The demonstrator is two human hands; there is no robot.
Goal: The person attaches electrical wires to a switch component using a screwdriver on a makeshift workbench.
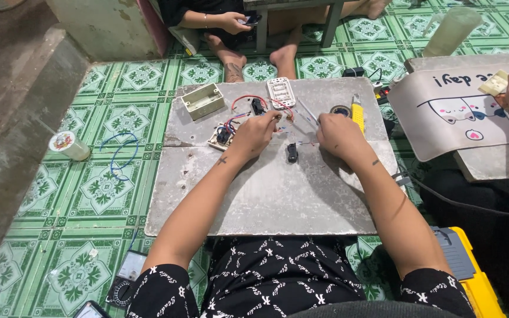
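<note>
Grey counter [266, 194] on green tiled floor: left hand [253, 134] and right hand [338, 134] apparently pinch thin wires [294, 121], light, limp, best gripped near their ends.

Green patterned floor tiles [128, 121] are covering the whole room, each square carrying a pale leaf-and-diamond design. A low grey board [266, 194], scuffed and stained, is sitting on that floor as a work surface. To the left, a bare concrete ledge [16, 100] is rising beside the tiles, and a worn, pale wall [98, 26] is standing behind it. At the far end, the grey leg of a small table [332, 23] is showing. Even, soft light is falling over everything, casting only faint shadows.
</note>
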